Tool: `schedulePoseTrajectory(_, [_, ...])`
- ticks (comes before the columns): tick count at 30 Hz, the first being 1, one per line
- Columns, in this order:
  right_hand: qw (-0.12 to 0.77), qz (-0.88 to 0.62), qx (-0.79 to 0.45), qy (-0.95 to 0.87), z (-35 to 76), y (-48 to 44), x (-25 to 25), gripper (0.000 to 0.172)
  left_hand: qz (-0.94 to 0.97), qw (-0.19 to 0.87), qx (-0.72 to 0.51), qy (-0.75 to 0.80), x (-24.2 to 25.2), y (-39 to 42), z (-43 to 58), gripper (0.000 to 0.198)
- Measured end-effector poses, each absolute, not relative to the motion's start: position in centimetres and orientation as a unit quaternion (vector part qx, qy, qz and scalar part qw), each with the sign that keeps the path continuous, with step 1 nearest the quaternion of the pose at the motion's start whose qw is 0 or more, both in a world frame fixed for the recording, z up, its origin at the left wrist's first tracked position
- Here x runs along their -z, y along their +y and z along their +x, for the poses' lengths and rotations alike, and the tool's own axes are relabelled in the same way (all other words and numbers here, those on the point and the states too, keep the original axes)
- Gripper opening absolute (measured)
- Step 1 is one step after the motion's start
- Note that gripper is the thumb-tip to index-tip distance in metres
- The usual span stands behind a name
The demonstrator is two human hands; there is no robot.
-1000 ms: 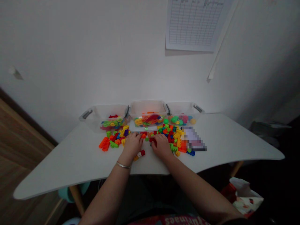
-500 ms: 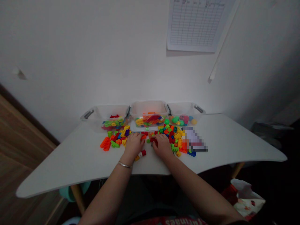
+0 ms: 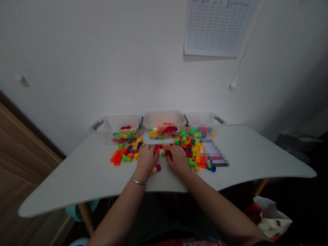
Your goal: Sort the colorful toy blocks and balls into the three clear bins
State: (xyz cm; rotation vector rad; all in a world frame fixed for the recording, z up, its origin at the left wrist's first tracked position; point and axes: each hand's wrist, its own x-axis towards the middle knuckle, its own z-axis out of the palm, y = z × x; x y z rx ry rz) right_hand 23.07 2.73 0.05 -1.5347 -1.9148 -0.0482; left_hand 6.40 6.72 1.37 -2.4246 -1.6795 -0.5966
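My left hand (image 3: 148, 158) rests over the left part of the block pile, fingers curled at an orange block (image 3: 156, 150). My right hand (image 3: 176, 158) is curled round a dark red block (image 3: 168, 153), mostly hidden by the fingers. Between the hands lies a small green piece (image 3: 163, 154). A red, white and yellow piece (image 3: 155, 169) lies nearer the table's front edge, beside my left wrist. Loose orange blocks (image 3: 116, 158) are to the left, and yellow blocks (image 3: 196, 148) to the right.
Three clear bins, left (image 3: 110, 134), middle (image 3: 164, 118) and right (image 3: 202, 118), stand along the wall with coloured pieces inside. A partly pixelated flat object (image 3: 214, 153) lies right of the blocks on the white table (image 3: 253, 153).
The whole view has shifted slightly. Both hands keep almost the same places and poses among the blocks.
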Motion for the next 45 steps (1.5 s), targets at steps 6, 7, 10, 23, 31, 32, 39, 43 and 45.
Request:
schedulePoseTrajectory(6, [0.271,-0.564,0.023,-0.78,21.7,5.2,-1.2,0.032,-0.787,0.023,0.283,-0.548,-1.4,6.9,6.2,0.031])
schedulePoseTrajectory(7, [0.26,-0.555,0.026,-0.79,21.4,5.6,-1.3,0.032,-0.78,0.008,0.308,-0.545,-1.6,7.1,6.0,0.032])
schedulePoseTrajectory(10, [0.239,-0.542,0.045,-0.804,20.7,6.8,-1.2,0.028,-0.767,-0.025,0.355,-0.534,-2.4,7.2,5.1,0.032])
schedulePoseTrajectory(23, [0.257,-0.556,0.069,-0.788,21.1,7.4,-1.1,0.012,-0.732,0.103,0.224,-0.635,-1.8,5.4,2.6,0.04])
schedulePoseTrajectory(31, [0.543,-0.504,-0.099,-0.664,23.8,9.2,-5.2,0.035,-0.775,0.087,0.231,-0.582,-0.8,6.1,2.8,0.03])
schedulePoseTrajectory(32, [0.557,-0.505,-0.098,-0.653,24.4,9.8,-6.0,0.039,-0.777,0.085,0.238,-0.577,-0.7,6.1,2.7,0.029])
schedulePoseTrajectory(39, [0.499,-0.514,0.009,-0.698,26.4,13.6,-10.2,0.032,-0.782,0.097,0.276,-0.551,-0.5,6.3,2.4,0.024])
schedulePoseTrajectory(43, [0.408,-0.54,0.029,-0.736,25.8,14.3,-10.9,0.033,-0.781,0.1,0.276,-0.551,-0.6,6.2,2.4,0.023])
schedulePoseTrajectory(45, [0.373,-0.559,0.032,-0.74,25.3,14.2,-11.0,0.033,-0.781,0.098,0.278,-0.551,-0.5,6.3,2.3,0.023])
